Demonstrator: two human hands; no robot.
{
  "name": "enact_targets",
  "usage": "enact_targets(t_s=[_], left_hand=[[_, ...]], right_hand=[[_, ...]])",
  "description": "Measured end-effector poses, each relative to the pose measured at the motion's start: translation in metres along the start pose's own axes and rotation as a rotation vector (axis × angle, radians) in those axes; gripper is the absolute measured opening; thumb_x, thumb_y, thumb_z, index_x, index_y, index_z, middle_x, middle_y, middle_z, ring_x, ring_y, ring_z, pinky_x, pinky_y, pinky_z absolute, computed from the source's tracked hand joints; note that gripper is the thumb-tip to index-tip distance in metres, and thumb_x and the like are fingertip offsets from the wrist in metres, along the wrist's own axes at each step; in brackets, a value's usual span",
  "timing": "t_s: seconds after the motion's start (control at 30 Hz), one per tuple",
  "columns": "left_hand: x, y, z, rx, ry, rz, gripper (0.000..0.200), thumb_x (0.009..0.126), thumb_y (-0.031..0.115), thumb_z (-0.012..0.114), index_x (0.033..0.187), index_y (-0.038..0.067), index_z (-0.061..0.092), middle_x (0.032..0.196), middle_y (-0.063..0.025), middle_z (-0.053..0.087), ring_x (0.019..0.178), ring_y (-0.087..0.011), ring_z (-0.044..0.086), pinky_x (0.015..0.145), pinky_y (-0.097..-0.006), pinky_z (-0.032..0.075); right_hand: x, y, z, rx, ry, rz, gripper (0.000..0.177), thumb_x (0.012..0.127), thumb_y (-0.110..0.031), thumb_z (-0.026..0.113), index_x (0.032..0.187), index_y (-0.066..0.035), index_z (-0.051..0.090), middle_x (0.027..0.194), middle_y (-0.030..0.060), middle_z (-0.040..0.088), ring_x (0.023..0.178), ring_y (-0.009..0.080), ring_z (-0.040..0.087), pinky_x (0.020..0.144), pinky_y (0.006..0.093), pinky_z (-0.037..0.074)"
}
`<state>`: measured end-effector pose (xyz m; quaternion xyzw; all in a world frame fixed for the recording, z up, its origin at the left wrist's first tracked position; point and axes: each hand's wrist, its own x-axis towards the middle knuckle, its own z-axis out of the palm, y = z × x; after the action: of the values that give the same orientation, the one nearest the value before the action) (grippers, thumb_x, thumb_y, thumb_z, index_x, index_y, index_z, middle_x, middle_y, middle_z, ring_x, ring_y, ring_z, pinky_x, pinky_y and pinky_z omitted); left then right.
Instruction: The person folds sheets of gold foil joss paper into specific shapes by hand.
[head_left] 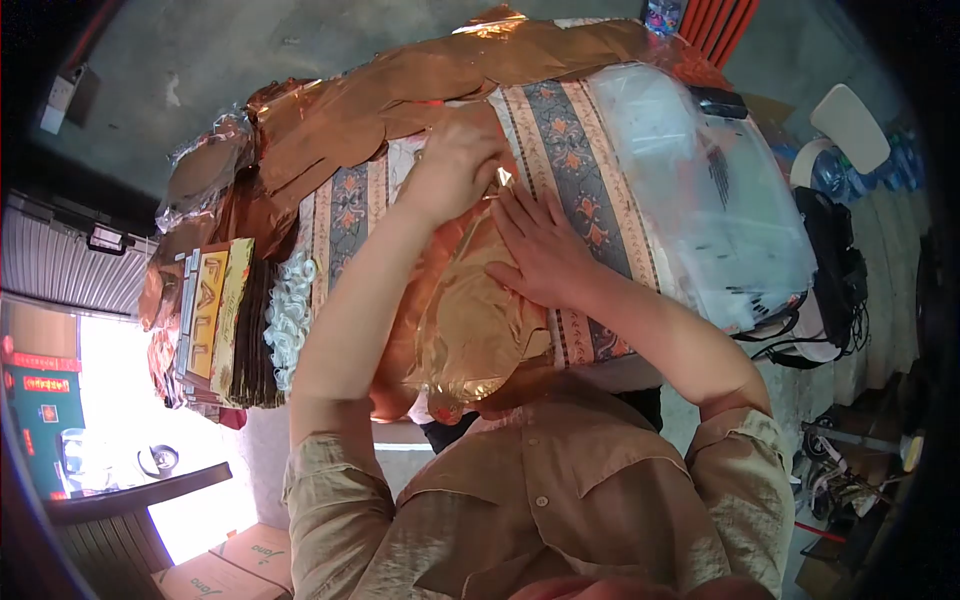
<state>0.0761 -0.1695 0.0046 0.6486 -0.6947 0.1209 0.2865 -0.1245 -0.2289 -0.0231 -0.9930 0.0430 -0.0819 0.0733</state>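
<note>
A copper-coloured foil sheet lies on the patterned tablecloth in front of the body, its near end hanging at the table edge. My left hand is closed at the upper part of the foil, fingers bent together around its edge; what exactly is pinched is partly hidden. Flat on the foil, just right of it, rests my right hand with its fingers spread. A shiny crumpled bit of foil shows between the two hands.
A long pile of copper foil pieces runs along the far edge. Stacked printed packets and white coiled pieces lie at the left. Clear plastic bags cover the right side, with a black object above.
</note>
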Motion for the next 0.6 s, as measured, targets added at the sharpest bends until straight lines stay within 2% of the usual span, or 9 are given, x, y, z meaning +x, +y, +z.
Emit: enact_targets(t_s=[0.13, 0.2, 0.23, 0.3, 0.37, 0.43, 0.53, 0.57, 0.6], left_hand=[[0.003, -0.013, 0.021, 0.035, -0.097, -0.103, 0.025, 0.077, 0.007, 0.066, 0.102, 0.008, 0.068, 0.100, -0.0131, 0.066, 0.099, -0.0348, 0.059, 0.087, -0.0428, 0.048], [0.012, -0.021, 0.026, 0.153, -0.175, -0.180, 0.024, 0.080, 0.012, 0.065, 0.104, 0.010, 0.067, 0.100, -0.0135, 0.064, 0.099, -0.0348, 0.060, 0.086, -0.0433, 0.049], [0.013, -0.026, 0.030, 0.162, -0.163, -0.179, 0.024, 0.080, 0.012, 0.065, 0.104, 0.010, 0.067, 0.100, -0.0135, 0.064, 0.099, -0.0348, 0.060, 0.086, -0.0433, 0.049], [0.016, -0.035, 0.040, 0.174, -0.037, -0.145, 0.018, 0.083, 0.021, 0.061, 0.098, 0.015, 0.068, 0.096, -0.0118, 0.060, 0.094, -0.0305, 0.061, 0.083, -0.0439, 0.049], [0.022, -0.033, 0.037, 0.150, -0.050, -0.211, 0.018, 0.084, 0.020, 0.060, 0.098, 0.013, 0.068, 0.102, -0.0150, 0.059, 0.095, -0.0321, 0.061, 0.083, -0.0453, 0.050], [0.023, -0.034, 0.032, -0.002, -0.059, -0.445, 0.025, 0.084, 0.015, 0.063, 0.109, 0.010, 0.065, 0.104, -0.0168, 0.059, 0.096, -0.0372, 0.061, 0.084, -0.0435, 0.050], [0.018, -0.047, 0.014, -0.058, 0.046, -0.531, 0.025, 0.086, 0.017, 0.063, 0.109, 0.007, 0.064, 0.107, -0.0168, 0.059, 0.100, -0.0373, 0.059, 0.088, -0.0433, 0.049], [0.011, -0.048, 0.009, -0.056, 0.040, -0.542, 0.025, 0.086, 0.017, 0.063, 0.109, 0.007, 0.064, 0.107, -0.0168, 0.059, 0.100, -0.0373, 0.059, 0.088, -0.0433, 0.049], [0.003, -0.049, 0.003, -0.032, 0.017, -0.409, 0.026, 0.086, 0.018, 0.063, 0.109, 0.007, 0.065, 0.109, -0.0167, 0.059, 0.102, -0.0371, 0.059, 0.089, -0.0426, 0.049]], right_hand=[[-0.001, 0.002, 0.004, 0.029, 0.048, -0.005, 0.080, 0.093, -0.050, 0.047, 0.146, 0.006, 0.026, 0.152, 0.0242, 0.027, 0.144, 0.0370, 0.020, 0.117, 0.0528, 0.010], [-0.002, 0.001, 0.001, 0.026, 0.036, -0.004, 0.080, 0.093, -0.050, 0.047, 0.146, 0.006, 0.026, 0.152, 0.0244, 0.027, 0.144, 0.0375, 0.020, 0.117, 0.0527, 0.010], [-0.001, 0.000, -0.001, 0.026, 0.024, -0.005, 0.080, 0.093, -0.050, 0.048, 0.146, 0.006, 0.026, 0.152, 0.0247, 0.027, 0.144, 0.0380, 0.020, 0.117, 0.0526, 0.010], [-0.001, 0.000, -0.003, 0.024, 0.016, -0.009, 0.080, 0.093, -0.050, 0.048, 0.145, 0.006, 0.027, 0.152, 0.0249, 0.027, 0.143, 0.0382, 0.021, 0.117, 0.0527, 0.010], [0.000, 0.000, -0.004, 0.028, 0.003, -0.007, 0.079, 0.093, -0.050, 0.049, 0.145, 0.006, 0.028, 0.151, 0.0251, 0.028, 0.143, 0.0384, 0.021, 0.117, 0.0527, 0.010], [0.000, 0.000, -0.005, 0.050, -0.006, 0.002, 0.079, 0.092, -0.049, 0.050, 0.144, 0.007, 0.029, 0.151, 0.0252, 0.028, 0.143, 0.0383, 0.021, 0.117, 0.0527, 0.010], [-0.001, 0.000, -0.006, 0.058, 0.006, 0.000, 0.078, 0.092, -0.048, 0.051, 0.144, 0.007, 0.030, 0.150, 0.0254, 0.029, 0.143, 0.0380, 0.021, 0.117, 0.0527, 0.010], [-0.002, -0.001, -0.004, 0.068, 0.000, -0.006, 0.078, 0.092, -0.048, 0.051, 0.144, 0.007, 0.030, 0.150, 0.0254, 0.029, 0.143, 0.0380, 0.021, 0.117, 0.0527, 0.010], [-0.002, 0.001, -0.003, 0.059, 0.004, -0.005, 0.078, 0.092, -0.048, 0.051, 0.144, 0.007, 0.030, 0.150, 0.0253, 0.030, 0.143, 0.0378, 0.021, 0.117, 0.0527, 0.010]])
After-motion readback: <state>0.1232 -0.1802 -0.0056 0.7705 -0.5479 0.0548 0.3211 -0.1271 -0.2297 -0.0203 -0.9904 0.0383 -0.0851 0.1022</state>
